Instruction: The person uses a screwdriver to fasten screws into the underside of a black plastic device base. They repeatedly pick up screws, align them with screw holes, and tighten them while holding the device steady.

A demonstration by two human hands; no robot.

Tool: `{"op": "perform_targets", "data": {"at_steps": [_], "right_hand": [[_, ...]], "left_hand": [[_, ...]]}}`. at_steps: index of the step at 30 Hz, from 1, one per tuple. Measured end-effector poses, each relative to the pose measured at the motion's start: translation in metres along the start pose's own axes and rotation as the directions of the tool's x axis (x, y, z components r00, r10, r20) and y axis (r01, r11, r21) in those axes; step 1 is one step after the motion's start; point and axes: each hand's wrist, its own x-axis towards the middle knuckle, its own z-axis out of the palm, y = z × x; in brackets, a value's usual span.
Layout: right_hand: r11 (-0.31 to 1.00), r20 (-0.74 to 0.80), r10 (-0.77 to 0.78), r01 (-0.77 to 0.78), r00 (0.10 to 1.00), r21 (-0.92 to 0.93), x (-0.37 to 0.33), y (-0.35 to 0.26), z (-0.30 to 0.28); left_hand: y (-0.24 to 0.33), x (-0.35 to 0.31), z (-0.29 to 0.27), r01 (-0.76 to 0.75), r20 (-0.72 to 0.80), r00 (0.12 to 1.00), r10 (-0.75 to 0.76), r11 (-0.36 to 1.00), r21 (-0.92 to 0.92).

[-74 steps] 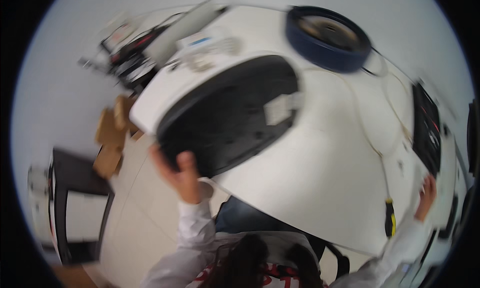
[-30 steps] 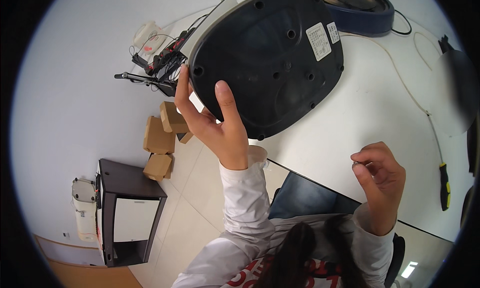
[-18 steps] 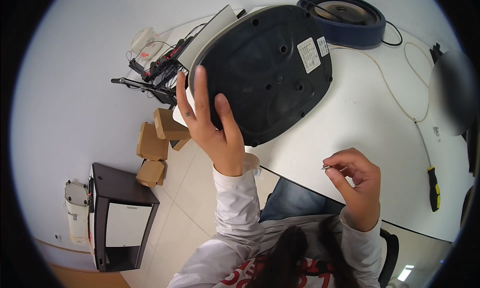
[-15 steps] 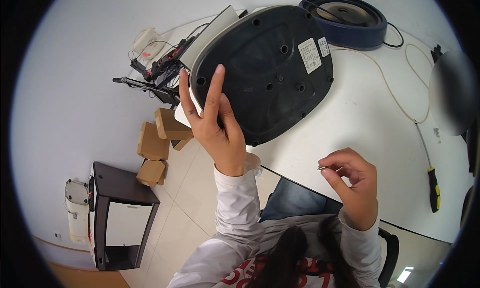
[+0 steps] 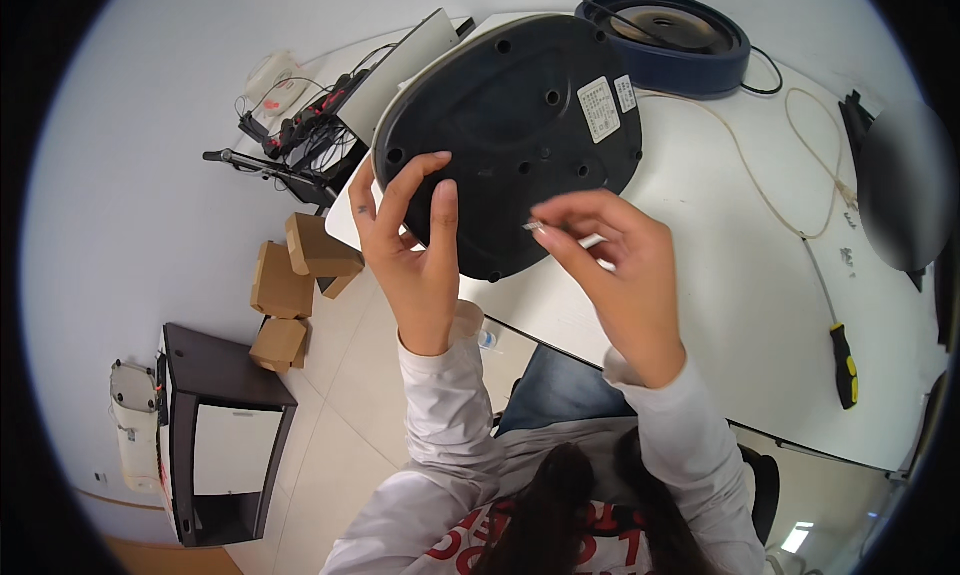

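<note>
A black rounded plastic base [image 5: 490, 125], with recessed screw holes and white labels on its face, is propped tilted on the white table [image 5: 700, 245]. My left hand [image 5: 415, 240] lies at its lower left edge, fingers apart and bent, the thumb and fingertips over the black face. My right hand [image 5: 625, 280] is closed in a pinch on a small silver screw [image 5: 533, 226], held in front of the lower part of the base. Whether the screw touches the base cannot be told.
At the back stands a round dark blue appliance [image 5: 665, 45] with a cord. To the right lie a yellow-and-black screwdriver [image 5: 845, 365], a pale cable [image 5: 740, 130] and loose screws [image 5: 848, 260]. Cardboard boxes [image 5: 283, 280] and a dark cabinet [image 5: 225, 425] are on the left.
My right hand has moved left and up with the screw, from over the table's near edge to the front of the base. My left fingers have bent more.
</note>
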Motion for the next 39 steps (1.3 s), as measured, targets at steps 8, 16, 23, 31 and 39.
{"op": "perform_targets", "data": {"at_steps": [8, 16, 23, 31, 39], "right_hand": [[0.986, -0.063, -0.116, 0.123, 0.991, 0.115, 0.026, 0.019, 0.037], [0.968, -0.076, -0.222, 0.229, 0.972, 0.099, 0.032, 0.022, 0.051], [0.947, -0.02, -0.321, 0.32, 0.947, -0.04, 0.02, 0.019, 0.017], [0.056, -0.293, -0.41, -0.297, 0.864, -0.953, -0.104, -0.018, -0.198], [-0.07, -0.363, -0.327, -0.406, 0.872, -0.911, -0.143, -0.022, -0.243]], "left_hand": [[0.001, 0.001, -0.014, 0.098, 0.101, 0.991, -0.092, 0.994, -0.053], [-0.009, -0.001, -0.019, -0.017, 0.111, 0.994, 0.007, 0.996, 0.09], [-0.024, -0.005, -0.009, -0.154, 0.138, 0.981, 0.139, 0.983, 0.102], [-0.014, -0.007, -0.016, -0.056, 0.097, 0.994, 0.047, 0.994, 0.096], [-0.019, -0.01, -0.014, 0.011, 0.102, 0.995, -0.018, 0.998, 0.063]]}}
